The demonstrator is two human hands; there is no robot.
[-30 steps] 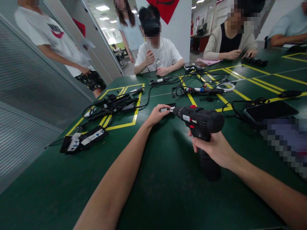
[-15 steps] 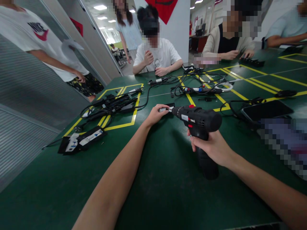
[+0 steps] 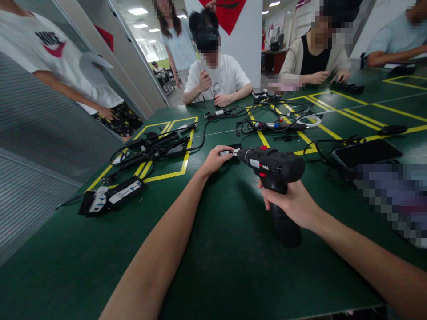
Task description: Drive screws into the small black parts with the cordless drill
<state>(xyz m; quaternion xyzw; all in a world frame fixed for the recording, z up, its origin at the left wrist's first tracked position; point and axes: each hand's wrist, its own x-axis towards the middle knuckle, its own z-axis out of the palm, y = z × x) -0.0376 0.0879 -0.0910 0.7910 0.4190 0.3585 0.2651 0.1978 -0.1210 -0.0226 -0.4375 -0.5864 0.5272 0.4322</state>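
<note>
My right hand (image 3: 295, 202) is wrapped round the handle of a black cordless drill (image 3: 273, 164) with red switches. The drill lies level, its chuck pointing left. Its bit reaches a small black piece with a whitish label (image 3: 236, 147) on the green table (image 3: 213, 249). My left hand (image 3: 215, 159) grips that piece from the left, with thumb and fingers close to the bit. Fingers and chuck cover most of the piece, so its kind and the exact spot where the bit meets it are hidden.
Black cables and adapters (image 3: 160, 144) lie in a taped area at left, near black pieces with white labels (image 3: 125, 190). More cables (image 3: 276, 126) lie beyond the drill. A phone (image 3: 367, 153) rests at right. Several people sit or stand around; one in a white T-shirt (image 3: 230, 75) sits opposite.
The whole view has shifted slightly. Both hands keep their grips, and the drill stays at the small black piece. The person standing at left has moved an arm.
</note>
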